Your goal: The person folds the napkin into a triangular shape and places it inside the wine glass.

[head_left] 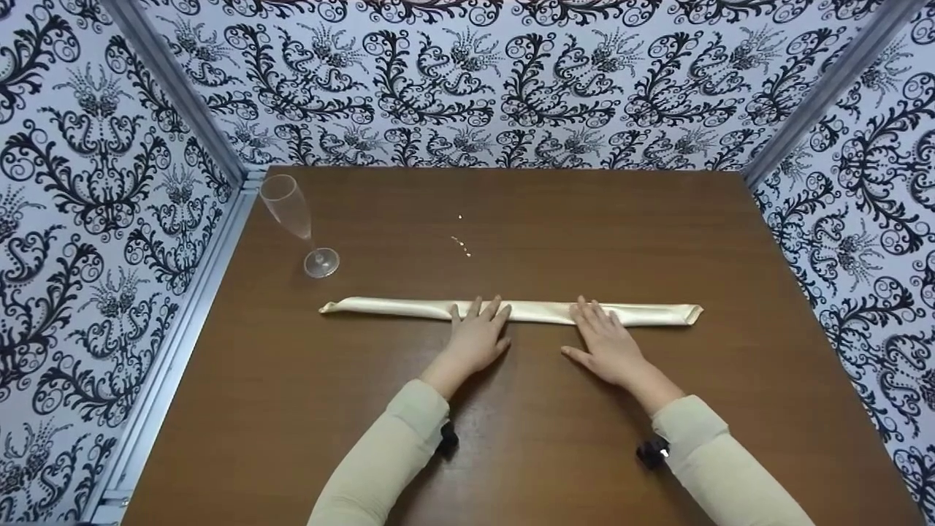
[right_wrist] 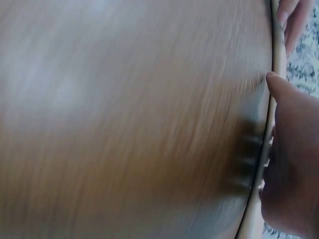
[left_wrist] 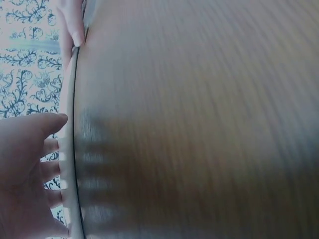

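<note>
A long, narrow roll of shiny cream cloth [head_left: 540, 312] lies crosswise on the brown table [head_left: 526, 424] in the head view. My left hand [head_left: 476, 340] rests on it left of the middle, fingers spread and straight. Right of the middle, my right hand [head_left: 606, 346] lies across the roll with straight fingers and the thumb held out to the side. In the left wrist view the left hand [left_wrist: 25, 169] shows beside the pale roll [left_wrist: 71, 164]. The right wrist view has the right hand [right_wrist: 294, 159] against the roll [right_wrist: 253, 219].
A clear stemmed glass [head_left: 292, 219] stands upright at the table's far left. Small pale specks [head_left: 462, 245] lie behind the roll. Patterned walls [head_left: 467, 80] with metal posts [head_left: 833, 95] border the table at the back and sides.
</note>
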{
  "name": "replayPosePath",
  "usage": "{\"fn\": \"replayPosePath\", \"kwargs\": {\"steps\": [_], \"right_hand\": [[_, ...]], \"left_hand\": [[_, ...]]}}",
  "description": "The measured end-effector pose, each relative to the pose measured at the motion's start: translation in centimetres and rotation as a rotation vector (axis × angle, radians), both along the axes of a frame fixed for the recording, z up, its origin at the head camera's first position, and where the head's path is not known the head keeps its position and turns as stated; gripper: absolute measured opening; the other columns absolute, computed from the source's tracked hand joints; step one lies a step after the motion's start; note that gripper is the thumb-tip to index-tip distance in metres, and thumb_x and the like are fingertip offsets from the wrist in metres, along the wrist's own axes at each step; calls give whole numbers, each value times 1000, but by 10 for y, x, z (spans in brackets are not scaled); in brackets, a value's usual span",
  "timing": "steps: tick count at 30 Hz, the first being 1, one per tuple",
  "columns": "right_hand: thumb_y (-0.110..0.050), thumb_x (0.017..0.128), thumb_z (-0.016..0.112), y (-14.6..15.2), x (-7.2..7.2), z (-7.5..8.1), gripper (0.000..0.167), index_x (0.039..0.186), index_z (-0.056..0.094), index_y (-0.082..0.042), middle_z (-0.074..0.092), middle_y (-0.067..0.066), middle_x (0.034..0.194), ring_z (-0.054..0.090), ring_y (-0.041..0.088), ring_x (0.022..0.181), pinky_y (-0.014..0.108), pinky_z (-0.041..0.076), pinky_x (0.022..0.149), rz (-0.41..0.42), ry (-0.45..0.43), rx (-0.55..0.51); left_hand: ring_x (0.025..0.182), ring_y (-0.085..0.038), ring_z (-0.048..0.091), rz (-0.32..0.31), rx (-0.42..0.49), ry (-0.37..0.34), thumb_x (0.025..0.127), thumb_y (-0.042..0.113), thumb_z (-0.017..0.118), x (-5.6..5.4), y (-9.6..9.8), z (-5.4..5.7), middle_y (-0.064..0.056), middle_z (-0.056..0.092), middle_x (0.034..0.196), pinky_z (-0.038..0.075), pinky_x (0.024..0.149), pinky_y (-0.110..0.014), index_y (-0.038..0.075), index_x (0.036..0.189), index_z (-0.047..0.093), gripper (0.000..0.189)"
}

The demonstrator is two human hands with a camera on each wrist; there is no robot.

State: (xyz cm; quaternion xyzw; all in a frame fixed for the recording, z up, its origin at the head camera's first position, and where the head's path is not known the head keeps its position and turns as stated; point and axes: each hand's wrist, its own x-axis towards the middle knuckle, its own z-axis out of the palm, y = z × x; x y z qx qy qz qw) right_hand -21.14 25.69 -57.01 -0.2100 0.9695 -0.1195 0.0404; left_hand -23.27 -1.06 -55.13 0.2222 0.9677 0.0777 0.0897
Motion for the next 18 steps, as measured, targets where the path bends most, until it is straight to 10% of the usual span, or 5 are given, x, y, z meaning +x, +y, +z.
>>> {"fn": "replayPosePath", "kwargs": {"steps": [18], "right_hand": [[-56, 97, 47, 26, -3, 6, 86, 153, 19, 2, 5, 27, 158, 3, 47, 144, 62, 3, 112, -169, -116, 23]], "left_hand": [[142, -36, 26, 5, 13, 14, 96, 45, 55, 0, 0, 0, -4, 30, 157, 19, 105, -71, 21, 151, 38, 62]]}}
